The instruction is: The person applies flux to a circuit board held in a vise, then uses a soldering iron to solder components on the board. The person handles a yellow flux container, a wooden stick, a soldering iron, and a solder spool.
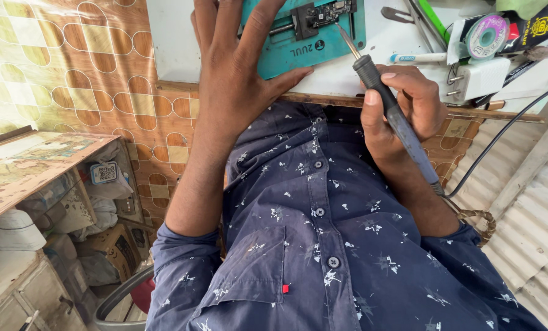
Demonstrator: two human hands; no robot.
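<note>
Here: right hand [402,104], fingers wrapped tight round soldering iron [396,116], pen-style, tip ahead of the grip, meeting circuit board [329,12]. Board clamped in teal jig [298,43], beyond the knuckles, on white bench [176,43]. Left hand [237,67], open and flat, fingers spread, pressing on jig's near edge, thumb along its lower corner; holding nothing. Cable trailing back from the grip past the wrist. Tweezers [409,15], solder reel [487,35], white plug [479,79]: right of the grip. Judged best practice: wrist braced on bench edge, jig pinned still, tip contact brief and light, cable slack.
</note>
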